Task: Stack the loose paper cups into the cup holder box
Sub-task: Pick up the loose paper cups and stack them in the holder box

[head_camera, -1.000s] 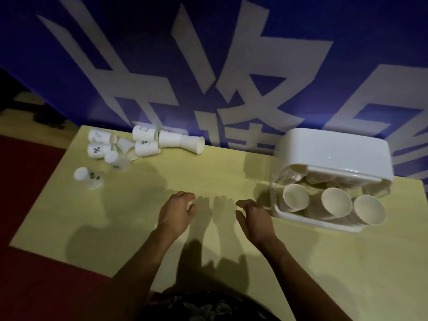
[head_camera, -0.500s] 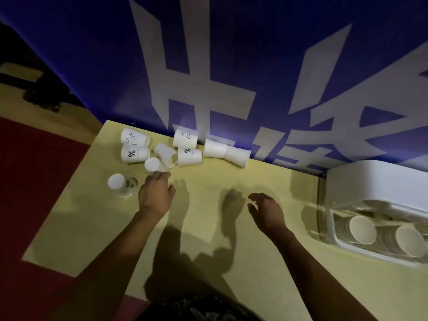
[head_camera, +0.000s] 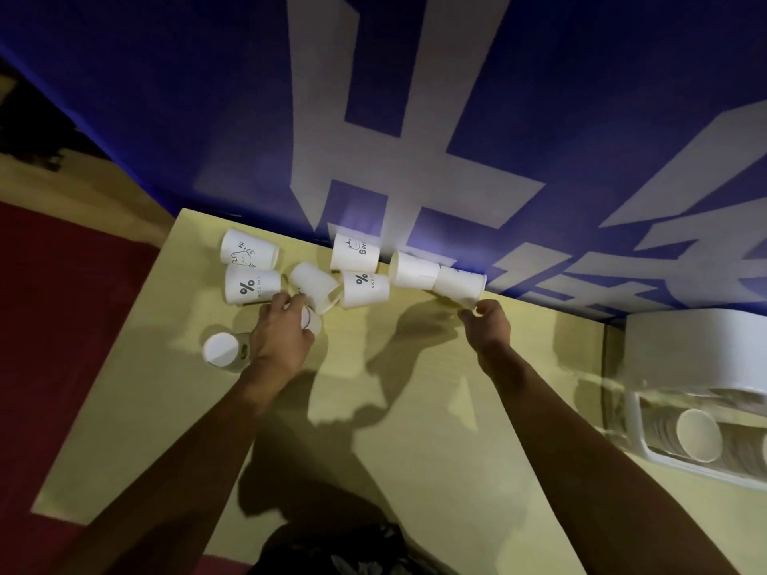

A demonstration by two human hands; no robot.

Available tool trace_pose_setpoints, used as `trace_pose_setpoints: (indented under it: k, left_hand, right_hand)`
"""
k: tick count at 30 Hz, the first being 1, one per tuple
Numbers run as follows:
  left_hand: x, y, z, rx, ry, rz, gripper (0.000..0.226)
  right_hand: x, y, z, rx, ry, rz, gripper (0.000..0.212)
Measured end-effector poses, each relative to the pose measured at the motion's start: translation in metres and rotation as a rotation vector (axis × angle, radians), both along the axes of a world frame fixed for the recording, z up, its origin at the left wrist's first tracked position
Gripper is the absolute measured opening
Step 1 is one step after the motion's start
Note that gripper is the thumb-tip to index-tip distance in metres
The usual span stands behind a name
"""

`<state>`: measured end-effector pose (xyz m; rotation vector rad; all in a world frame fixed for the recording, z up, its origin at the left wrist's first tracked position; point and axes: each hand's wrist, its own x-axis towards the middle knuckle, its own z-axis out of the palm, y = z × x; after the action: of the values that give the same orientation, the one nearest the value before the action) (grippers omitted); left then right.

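Several loose white paper cups [head_camera: 361,289] lie scattered at the far left of the pale wooden table [head_camera: 415,429]. My left hand [head_camera: 282,336] curls its fingers round an upside-down cup [head_camera: 311,318] in the middle of the pile. My right hand [head_camera: 487,325] pinches the rim of a cup lying on its side [head_camera: 460,284], the rightmost of the group. The white cup holder box [head_camera: 689,367] sits at the right edge, with nested cups [head_camera: 697,435] showing through its front opening.
A blue banner with large white characters [head_camera: 373,118] hangs right behind the table's far edge. Another upside-down cup [head_camera: 222,351] stands just left of my left wrist. Red floor [head_camera: 62,325] lies past the table's left edge.
Both hands have reached forward to the cup pile. The left hand closed on an upside-down cup and the right hand took the rim of the rightmost cup. The view shifted left.
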<state>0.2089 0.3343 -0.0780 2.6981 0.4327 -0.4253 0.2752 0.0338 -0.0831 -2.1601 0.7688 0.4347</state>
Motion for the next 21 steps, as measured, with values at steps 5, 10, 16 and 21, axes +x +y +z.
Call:
trace_pose_setpoints:
  k: [5,10,16,21]
  left_hand:
    - [-0.015,-0.001,0.003,-0.143,-0.080,0.076,0.044]
    - [-0.047,-0.013,-0.007,-0.286,-0.044,0.144,0.083]
    - [-0.077,-0.022,-0.019,-0.282,0.124,0.031,0.066]
    - [-0.082,-0.029,-0.009,-0.141,-0.018,-0.038,0.027]
  right_hand:
    - [0.022,0.008,-0.017,0.136,-0.052,-0.299,0.034]
    - [0.012,0.012,-0.020,0.067,-0.082,-0.222,0.014]
    - [-0.052,0.012,-0.004,-0.169,-0.238,0.181,0.020]
    - [-0.111,0.003,0.006,-0.245,-0.318,0.339,0.016]
